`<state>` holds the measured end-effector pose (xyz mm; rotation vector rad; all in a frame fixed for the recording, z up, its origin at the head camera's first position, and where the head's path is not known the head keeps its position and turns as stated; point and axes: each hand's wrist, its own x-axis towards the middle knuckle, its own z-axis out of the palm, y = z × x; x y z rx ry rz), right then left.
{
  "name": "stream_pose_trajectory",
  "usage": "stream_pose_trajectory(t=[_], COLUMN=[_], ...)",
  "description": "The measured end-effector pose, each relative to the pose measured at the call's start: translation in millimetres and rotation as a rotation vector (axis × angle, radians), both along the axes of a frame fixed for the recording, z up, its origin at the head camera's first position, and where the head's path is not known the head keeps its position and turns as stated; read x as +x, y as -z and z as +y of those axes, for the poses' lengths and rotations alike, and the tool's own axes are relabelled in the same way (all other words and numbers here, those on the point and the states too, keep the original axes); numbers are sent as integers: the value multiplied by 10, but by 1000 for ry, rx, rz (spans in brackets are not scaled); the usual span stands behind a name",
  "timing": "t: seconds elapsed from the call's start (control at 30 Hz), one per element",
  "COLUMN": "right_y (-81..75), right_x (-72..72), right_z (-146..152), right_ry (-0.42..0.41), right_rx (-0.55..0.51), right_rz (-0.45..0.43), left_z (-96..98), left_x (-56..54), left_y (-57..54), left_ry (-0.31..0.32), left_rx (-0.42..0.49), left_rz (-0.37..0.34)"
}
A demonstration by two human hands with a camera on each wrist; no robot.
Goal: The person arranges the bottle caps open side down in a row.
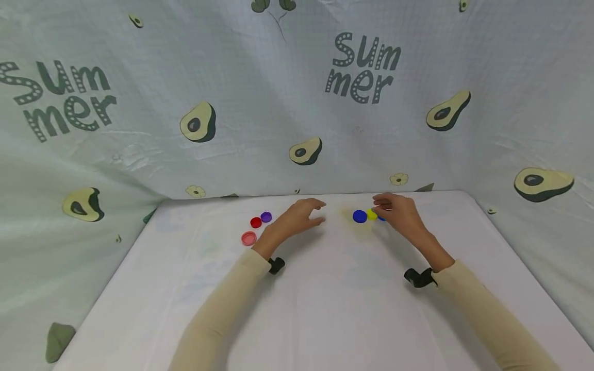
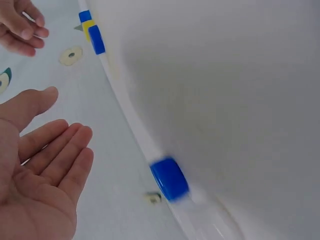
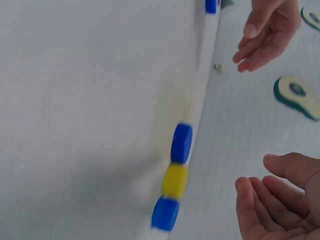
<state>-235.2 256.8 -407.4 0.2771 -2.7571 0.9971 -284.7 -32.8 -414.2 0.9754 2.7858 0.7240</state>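
My left hand [image 1: 299, 219] hovers over the back middle of the table, thumb spread from relaxed fingers, the palm empty in the left wrist view. Near it there is a blue cap [image 2: 170, 179] with something clear beside it; the left hand hides this cap in the head view. Towards the back right, my right hand [image 1: 399, 211] is held above a short row of caps, its fingers loosely bent around nothing. That row has a blue cap [image 1: 359, 216], a yellow cap [image 1: 372, 214] and another blue cap [image 3: 165, 214], partly covered by the right hand in the head view.
Left of the left hand lie a red cap [image 1: 256, 222], a purple cap [image 1: 266, 217] and a paler red cap [image 1: 248, 238]. The white table [image 1: 297, 309] ends at a hanging cloth [image 1: 260, 103] printed with avocados. Black wrist cameras [image 1: 419, 278] sit on both wrists.
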Motion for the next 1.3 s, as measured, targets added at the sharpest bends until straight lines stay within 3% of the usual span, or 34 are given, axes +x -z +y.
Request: stream_pose_trajectory(t=[0.17, 0.3, 0.53, 0.77, 1.03, 1.3], right_y=[4, 47, 149, 195, 264, 342], right_x=[36, 51, 43, -22, -55, -46], right_z=[-309, -609, -1095, -1525, -2013, -2358], right_ry=[-119, -204, -299, -411, -490, -495], right_rx=[-28, -53, -44, -72, -71, -111], right_rz=[11, -26, -117, -142, -161, -199], left_z=[-425, -724, -1114, -1474, -1834, -1986], left_x=[135, 205, 331, 454, 539, 528], left_y=[-5, -55, -148, -133, -86, -24], left_ry=[-21, -59, -129, -154, -211, -203], left_rx=[26, 71, 56, 83, 62, 34], left_rz=[44, 31, 17, 20, -32, -38])
